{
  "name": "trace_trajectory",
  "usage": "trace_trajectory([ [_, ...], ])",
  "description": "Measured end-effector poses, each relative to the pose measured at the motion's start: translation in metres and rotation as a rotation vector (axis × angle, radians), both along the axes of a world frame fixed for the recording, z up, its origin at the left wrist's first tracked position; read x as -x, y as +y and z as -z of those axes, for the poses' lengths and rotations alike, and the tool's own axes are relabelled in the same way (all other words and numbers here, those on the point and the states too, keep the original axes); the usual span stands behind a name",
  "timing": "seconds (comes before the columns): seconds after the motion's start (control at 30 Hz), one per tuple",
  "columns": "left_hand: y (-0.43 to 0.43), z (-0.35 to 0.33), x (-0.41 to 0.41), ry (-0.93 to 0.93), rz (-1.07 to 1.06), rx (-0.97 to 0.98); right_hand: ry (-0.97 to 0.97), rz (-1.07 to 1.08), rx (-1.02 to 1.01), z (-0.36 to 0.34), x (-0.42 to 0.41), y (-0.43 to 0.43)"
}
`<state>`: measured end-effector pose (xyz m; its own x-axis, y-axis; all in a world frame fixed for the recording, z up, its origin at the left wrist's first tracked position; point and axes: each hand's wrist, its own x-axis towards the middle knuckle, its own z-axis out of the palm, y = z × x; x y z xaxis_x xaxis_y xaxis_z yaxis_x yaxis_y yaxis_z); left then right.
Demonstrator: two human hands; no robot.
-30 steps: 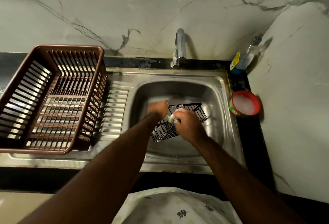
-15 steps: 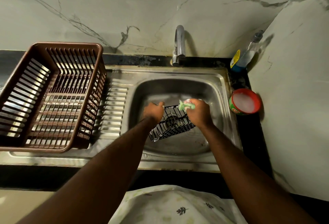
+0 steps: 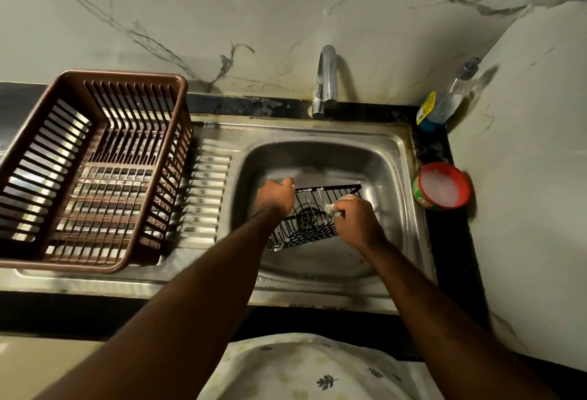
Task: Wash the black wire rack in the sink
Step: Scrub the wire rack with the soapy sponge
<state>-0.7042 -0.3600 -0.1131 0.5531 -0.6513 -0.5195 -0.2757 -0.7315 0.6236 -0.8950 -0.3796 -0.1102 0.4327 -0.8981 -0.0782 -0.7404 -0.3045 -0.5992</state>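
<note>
Left hand curls its fingers round the rack edge in the sink, right hand pinches a sponge against its wires, basket left, soap tub right.

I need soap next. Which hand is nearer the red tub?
Right. The right hand, holding a sponge, is at the side of the wire rack toward the red tub; the left hand grips the rack's opposite side, farther away.
</note>
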Motion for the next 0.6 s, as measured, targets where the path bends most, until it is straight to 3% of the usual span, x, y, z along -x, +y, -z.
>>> trace_trajectory([
  [0.2, -0.002, -0.003, -0.002, 0.001, -0.023, -0.007, -0.107, 0.177, 0.059, -0.015, -0.019, -0.018],
  [0.4, -0.001, -0.006, 0.001, -0.031, 0.008, -0.032, -0.024, 0.122, 0.022, -0.004, -0.045, -0.010],
  [0.6, 0.002, -0.007, -0.004, -0.028, -0.009, -0.020, 0.102, -0.051, -0.073, -0.010, -0.021, -0.003],
])
